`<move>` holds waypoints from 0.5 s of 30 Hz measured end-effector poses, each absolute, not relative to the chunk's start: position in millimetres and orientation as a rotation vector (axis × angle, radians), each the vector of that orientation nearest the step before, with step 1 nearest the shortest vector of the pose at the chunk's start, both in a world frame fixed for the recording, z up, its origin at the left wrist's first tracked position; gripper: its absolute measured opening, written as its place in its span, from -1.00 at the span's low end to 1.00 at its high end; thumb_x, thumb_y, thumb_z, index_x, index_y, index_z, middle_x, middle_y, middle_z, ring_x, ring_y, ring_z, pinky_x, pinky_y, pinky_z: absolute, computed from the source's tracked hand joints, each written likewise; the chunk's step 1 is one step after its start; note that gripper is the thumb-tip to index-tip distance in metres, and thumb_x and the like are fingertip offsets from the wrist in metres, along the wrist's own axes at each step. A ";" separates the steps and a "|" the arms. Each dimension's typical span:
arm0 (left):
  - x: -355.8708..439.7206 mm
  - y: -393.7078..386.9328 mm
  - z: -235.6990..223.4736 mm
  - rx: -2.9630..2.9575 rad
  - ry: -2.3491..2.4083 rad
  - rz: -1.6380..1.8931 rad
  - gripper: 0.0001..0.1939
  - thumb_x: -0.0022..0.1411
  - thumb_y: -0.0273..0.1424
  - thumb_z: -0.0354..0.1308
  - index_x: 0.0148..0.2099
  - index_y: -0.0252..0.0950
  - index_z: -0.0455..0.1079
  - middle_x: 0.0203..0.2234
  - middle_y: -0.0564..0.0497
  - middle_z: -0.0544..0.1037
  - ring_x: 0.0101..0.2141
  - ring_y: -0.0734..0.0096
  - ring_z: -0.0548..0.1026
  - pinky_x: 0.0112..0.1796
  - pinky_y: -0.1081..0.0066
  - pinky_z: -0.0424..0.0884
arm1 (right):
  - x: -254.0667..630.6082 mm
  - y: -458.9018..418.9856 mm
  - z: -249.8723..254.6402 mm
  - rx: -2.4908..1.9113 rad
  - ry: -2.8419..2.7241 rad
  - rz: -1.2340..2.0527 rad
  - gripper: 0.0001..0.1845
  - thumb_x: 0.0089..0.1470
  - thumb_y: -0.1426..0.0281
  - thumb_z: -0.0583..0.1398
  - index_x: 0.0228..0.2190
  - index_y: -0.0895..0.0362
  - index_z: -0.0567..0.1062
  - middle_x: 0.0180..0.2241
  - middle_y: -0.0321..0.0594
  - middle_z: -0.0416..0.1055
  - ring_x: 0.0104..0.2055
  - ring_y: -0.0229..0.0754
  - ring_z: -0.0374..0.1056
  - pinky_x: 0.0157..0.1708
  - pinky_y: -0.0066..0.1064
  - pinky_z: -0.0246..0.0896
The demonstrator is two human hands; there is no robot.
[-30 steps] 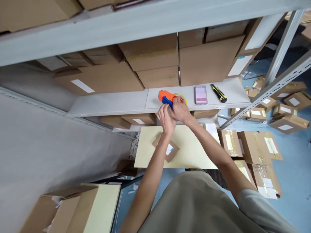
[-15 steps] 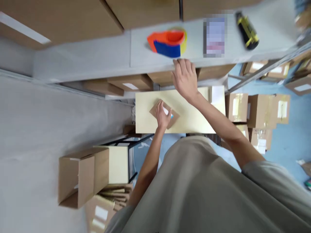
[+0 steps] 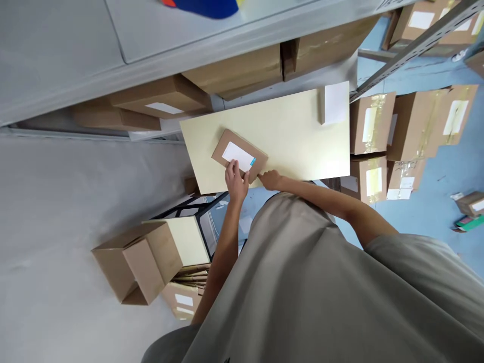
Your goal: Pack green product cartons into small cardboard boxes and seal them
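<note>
A small flat cardboard box (image 3: 226, 141) with a white label (image 3: 238, 155) and a blue mark on it lies at a slant on a pale yellow tabletop (image 3: 295, 136). My left hand (image 3: 237, 182) grips its near long edge, fingertips on the label and thumb by the near edge. At the box's near right corner is my right hand (image 3: 269, 179), its index finger reaching to that corner and its other fingers curled in. Whatever those curled fingers may hold is hidden.
A grey shelf (image 3: 151, 65) crosses above the tabletop, with a blue and orange object (image 3: 212, 7) on it and cardboard boxes beneath. A white block (image 3: 336, 103) stands at the tabletop's right end. Taped cartons (image 3: 419, 123) are stacked at right; an open carton (image 3: 139, 262) is lower left.
My right hand has come down from the shelf edge to the box's corner. My left hand has shifted to the box's near edge, uncovering the label. The view has tilted away from the shelf top.
</note>
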State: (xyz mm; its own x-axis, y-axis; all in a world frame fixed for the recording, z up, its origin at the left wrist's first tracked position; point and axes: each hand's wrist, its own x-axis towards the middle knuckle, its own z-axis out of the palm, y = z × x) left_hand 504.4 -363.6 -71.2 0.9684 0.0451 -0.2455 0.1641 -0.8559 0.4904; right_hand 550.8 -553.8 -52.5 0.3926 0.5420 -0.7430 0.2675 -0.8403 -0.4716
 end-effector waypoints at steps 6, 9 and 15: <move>553.5 -352.0 -58.2 2.648 0.189 -0.375 -0.45 0.52 -0.09 0.21 0.38 -0.30 0.45 0.46 -0.40 0.40 0.48 -0.26 0.30 0.50 -0.20 0.16 | 607.2 -607.5 -77.4 -2.329 -0.138 1.292 -0.35 0.32 0.47 0.33 0.39 0.28 0.44 0.23 0.37 0.59 0.40 0.35 0.48 0.36 0.14 0.39; 614.1 -341.2 -61.1 2.651 0.279 -0.302 -0.32 0.49 -0.07 0.25 0.48 -0.32 0.36 0.56 -0.42 0.24 0.57 -0.26 0.16 0.53 -0.20 0.07 | 617.6 -618.8 -79.9 -2.130 0.125 1.235 -0.64 0.25 0.45 0.38 0.06 0.26 0.65 -0.01 0.27 0.71 0.27 0.36 0.58 0.35 0.22 0.41; 693.6 -331.3 -53.5 2.538 0.501 -0.601 -0.25 0.53 0.07 0.15 0.42 -0.46 0.43 0.32 -0.49 0.57 0.39 -0.25 0.47 0.43 -0.13 0.27 | 596.8 -608.6 -61.4 -1.583 0.310 1.221 -0.81 0.35 0.50 0.17 -0.25 0.16 0.60 -0.12 0.09 0.74 -0.04 -0.02 0.72 0.11 -0.14 0.65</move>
